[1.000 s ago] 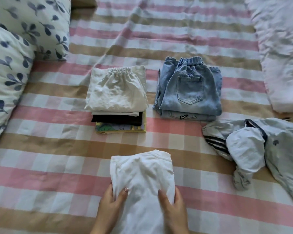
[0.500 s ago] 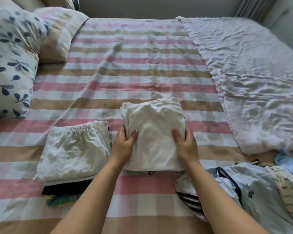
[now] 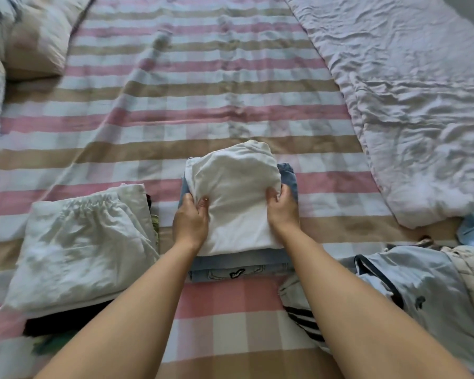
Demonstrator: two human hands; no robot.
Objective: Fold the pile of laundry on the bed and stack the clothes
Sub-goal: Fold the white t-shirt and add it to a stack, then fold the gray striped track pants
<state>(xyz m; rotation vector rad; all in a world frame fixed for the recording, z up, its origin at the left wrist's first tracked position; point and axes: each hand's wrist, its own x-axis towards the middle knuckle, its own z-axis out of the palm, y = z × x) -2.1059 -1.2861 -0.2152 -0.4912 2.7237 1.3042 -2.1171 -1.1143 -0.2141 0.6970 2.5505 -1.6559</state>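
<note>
A folded white garment [image 3: 234, 195] lies on top of the stack of folded denim [image 3: 241, 268] in the middle of the bed. My left hand [image 3: 190, 221] grips its left edge and my right hand [image 3: 282, 210] grips its right edge, fingers curled into the cloth. To the left stands a second stack, topped by a folded cream garment [image 3: 82, 250] over dark and green items. At the right lies an unfolded pale blue shirt [image 3: 411, 296] with a dark collar and striped trim, among other loose clothes.
The striped pink, tan and white bed sheet [image 3: 203, 105] stretches ahead. A crumpled pale quilt [image 3: 411, 105] fills the right side. Pillows [image 3: 30, 36] lie at the far left.
Both hands carried the white garment from the near part of the bed forward onto the denim stack, where it now rests. My view has tipped down and closer.
</note>
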